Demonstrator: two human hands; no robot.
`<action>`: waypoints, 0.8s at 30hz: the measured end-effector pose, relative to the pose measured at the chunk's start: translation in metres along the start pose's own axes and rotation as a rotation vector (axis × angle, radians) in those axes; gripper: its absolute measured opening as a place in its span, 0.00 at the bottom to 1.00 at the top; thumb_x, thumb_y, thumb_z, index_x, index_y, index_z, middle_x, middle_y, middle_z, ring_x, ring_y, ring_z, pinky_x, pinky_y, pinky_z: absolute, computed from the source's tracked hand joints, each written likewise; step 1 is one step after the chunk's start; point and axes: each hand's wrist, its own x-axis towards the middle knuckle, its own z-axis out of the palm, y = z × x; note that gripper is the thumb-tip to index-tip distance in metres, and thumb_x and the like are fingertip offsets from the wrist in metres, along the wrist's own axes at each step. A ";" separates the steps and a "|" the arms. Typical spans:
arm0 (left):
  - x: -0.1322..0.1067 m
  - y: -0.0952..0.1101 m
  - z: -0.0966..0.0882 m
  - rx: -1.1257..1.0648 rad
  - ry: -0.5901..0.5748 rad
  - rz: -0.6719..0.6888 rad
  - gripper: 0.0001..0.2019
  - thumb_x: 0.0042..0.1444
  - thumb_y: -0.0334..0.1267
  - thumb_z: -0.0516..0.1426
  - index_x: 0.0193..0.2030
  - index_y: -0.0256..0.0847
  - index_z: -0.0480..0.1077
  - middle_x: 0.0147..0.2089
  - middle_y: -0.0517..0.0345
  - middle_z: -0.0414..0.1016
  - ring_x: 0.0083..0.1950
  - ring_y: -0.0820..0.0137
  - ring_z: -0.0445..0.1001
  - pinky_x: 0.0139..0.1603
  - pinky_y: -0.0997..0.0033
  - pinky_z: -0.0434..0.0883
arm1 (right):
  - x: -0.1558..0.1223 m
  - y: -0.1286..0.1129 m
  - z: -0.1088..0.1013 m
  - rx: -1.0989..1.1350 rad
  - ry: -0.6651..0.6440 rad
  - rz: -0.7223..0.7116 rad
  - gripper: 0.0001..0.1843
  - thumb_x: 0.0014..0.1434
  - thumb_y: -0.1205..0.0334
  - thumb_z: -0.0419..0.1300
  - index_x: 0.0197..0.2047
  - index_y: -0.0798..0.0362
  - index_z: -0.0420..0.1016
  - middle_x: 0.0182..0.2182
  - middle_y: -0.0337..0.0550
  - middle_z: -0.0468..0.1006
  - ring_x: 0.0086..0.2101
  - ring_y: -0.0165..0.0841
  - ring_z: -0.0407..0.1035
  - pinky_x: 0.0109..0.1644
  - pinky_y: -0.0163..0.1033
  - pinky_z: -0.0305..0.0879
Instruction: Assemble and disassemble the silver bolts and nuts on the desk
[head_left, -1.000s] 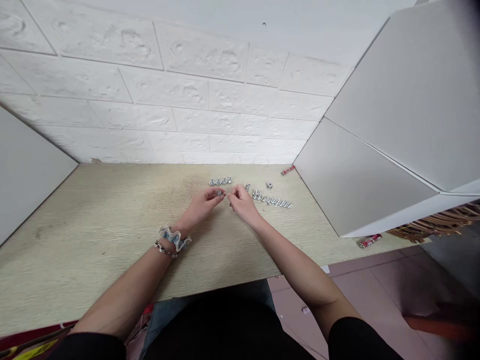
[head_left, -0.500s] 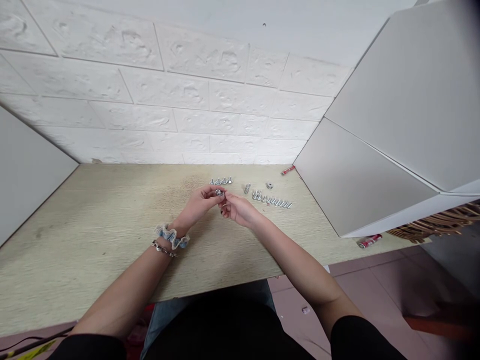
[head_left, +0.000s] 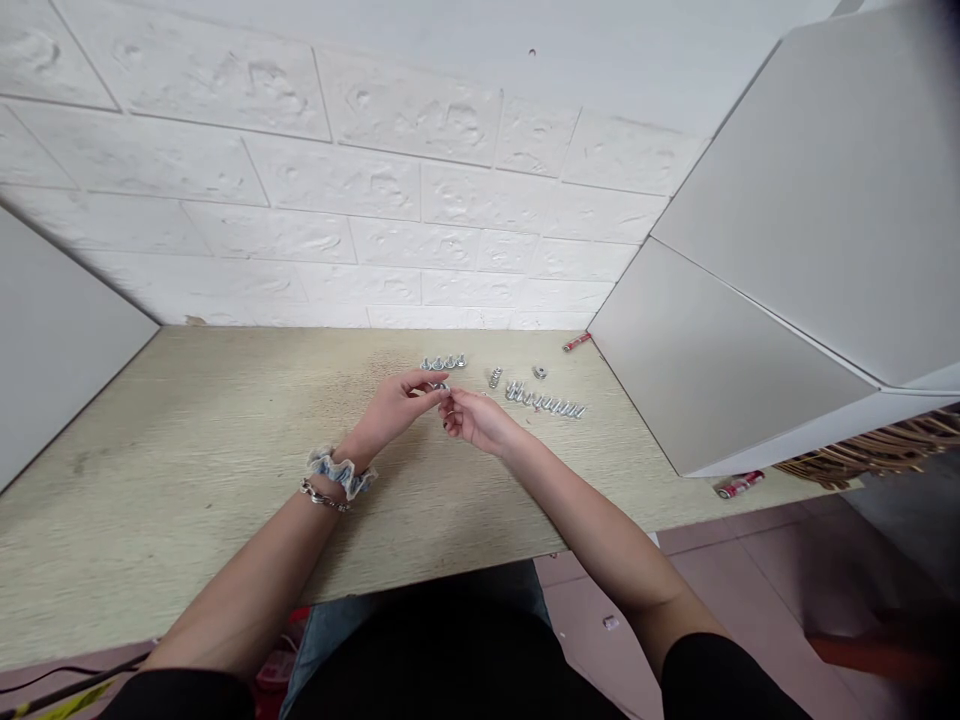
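Observation:
Above the wooden tabletop (head_left: 247, 440), my two hands meet at a small shiny bolt with a washer (head_left: 442, 386), partly covered by fingers. My left hand (head_left: 394, 410) grips it from the left between thumb and fingers. On the other side, my right hand (head_left: 480, 420) pinches at its right edge, the other fingers curled below. Just behind stand several bolts with washers (head_left: 444, 362) in a short row. To the right are a small cluster of metal nuts (head_left: 495, 377), a little pile of washers (head_left: 540, 371) and a slanting row of bolts (head_left: 545, 401).
A white brick-pattern wall (head_left: 390, 240) closes off the back. White panels (head_left: 750, 360) rise at the right, another panel (head_left: 60, 350) at the left. Red batteries lie near the right panels, one at the back (head_left: 577, 342) and one by the front edge (head_left: 740, 484).
My left hand has turned slightly, and its fingers now cover more of the bolt. My right hand stays almost in place. The laid-out hardware has not moved.

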 end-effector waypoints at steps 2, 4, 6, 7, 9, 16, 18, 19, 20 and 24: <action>0.000 0.000 0.000 0.007 0.000 0.011 0.18 0.47 0.47 0.60 0.43 0.40 0.75 0.43 0.54 0.76 0.43 0.66 0.72 0.44 0.68 0.68 | 0.000 0.000 0.000 -0.004 -0.006 0.007 0.10 0.59 0.60 0.50 0.29 0.54 0.64 0.21 0.36 0.68 0.21 0.24 0.61 0.26 0.32 0.54; 0.000 0.001 0.000 0.009 -0.006 0.009 0.18 0.47 0.47 0.60 0.42 0.40 0.75 0.43 0.54 0.76 0.43 0.66 0.72 0.45 0.67 0.67 | 0.000 0.000 -0.001 -0.008 -0.009 0.009 0.10 0.59 0.60 0.50 0.28 0.54 0.64 0.21 0.36 0.67 0.21 0.24 0.61 0.25 0.32 0.54; 0.000 0.001 0.000 0.003 -0.003 0.001 0.18 0.47 0.47 0.60 0.42 0.40 0.75 0.43 0.54 0.76 0.43 0.65 0.72 0.45 0.67 0.67 | 0.000 0.001 -0.001 -0.022 -0.019 0.004 0.10 0.58 0.59 0.51 0.28 0.54 0.64 0.22 0.37 0.67 0.21 0.24 0.61 0.25 0.32 0.54; 0.000 0.001 0.000 -0.007 0.002 -0.007 0.17 0.47 0.47 0.60 0.41 0.40 0.75 0.42 0.54 0.76 0.43 0.65 0.72 0.46 0.67 0.66 | 0.001 0.001 -0.002 -0.038 -0.020 -0.004 0.10 0.57 0.58 0.51 0.28 0.54 0.64 0.22 0.37 0.67 0.21 0.24 0.61 0.25 0.32 0.54; 0.000 0.002 0.000 -0.035 0.011 -0.044 0.17 0.46 0.46 0.60 0.41 0.40 0.75 0.41 0.55 0.77 0.43 0.66 0.71 0.46 0.66 0.66 | 0.002 0.002 -0.003 -0.119 0.015 -0.036 0.09 0.57 0.58 0.51 0.30 0.54 0.65 0.23 0.37 0.67 0.21 0.25 0.61 0.25 0.32 0.55; -0.001 0.003 0.004 -0.186 0.006 -0.215 0.18 0.44 0.45 0.61 0.42 0.40 0.75 0.37 0.55 0.77 0.35 0.70 0.70 0.38 0.68 0.66 | 0.004 0.006 -0.005 -0.688 0.109 -0.340 0.22 0.50 0.70 0.48 0.46 0.47 0.69 0.42 0.38 0.72 0.38 0.30 0.67 0.39 0.36 0.64; 0.000 0.000 0.003 -0.224 0.026 -0.226 0.17 0.43 0.44 0.62 0.40 0.39 0.75 0.34 0.55 0.77 0.33 0.71 0.69 0.37 0.69 0.66 | 0.002 0.007 -0.004 -0.804 0.077 -0.451 0.23 0.48 0.72 0.48 0.46 0.48 0.71 0.45 0.38 0.72 0.45 0.32 0.65 0.48 0.39 0.62; 0.001 -0.001 0.003 -0.233 0.037 -0.227 0.17 0.43 0.44 0.62 0.40 0.39 0.76 0.33 0.56 0.76 0.32 0.71 0.68 0.37 0.69 0.66 | 0.002 0.006 -0.004 -0.837 0.069 -0.497 0.24 0.47 0.72 0.48 0.46 0.48 0.71 0.47 0.39 0.72 0.48 0.33 0.64 0.50 0.40 0.60; 0.001 -0.002 0.002 -0.237 0.046 -0.225 0.17 0.42 0.44 0.62 0.39 0.38 0.76 0.32 0.56 0.76 0.32 0.72 0.68 0.37 0.69 0.66 | 0.001 0.006 -0.004 -0.853 0.069 -0.531 0.25 0.47 0.72 0.49 0.47 0.48 0.71 0.49 0.39 0.71 0.50 0.34 0.62 0.52 0.41 0.59; 0.002 -0.003 0.000 -0.246 0.072 -0.251 0.15 0.42 0.43 0.63 0.36 0.37 0.76 0.27 0.57 0.74 0.29 0.73 0.67 0.34 0.70 0.65 | -0.006 -0.001 -0.005 -0.855 0.163 -0.595 0.14 0.47 0.69 0.51 0.32 0.49 0.77 0.41 0.40 0.74 0.45 0.34 0.65 0.50 0.40 0.60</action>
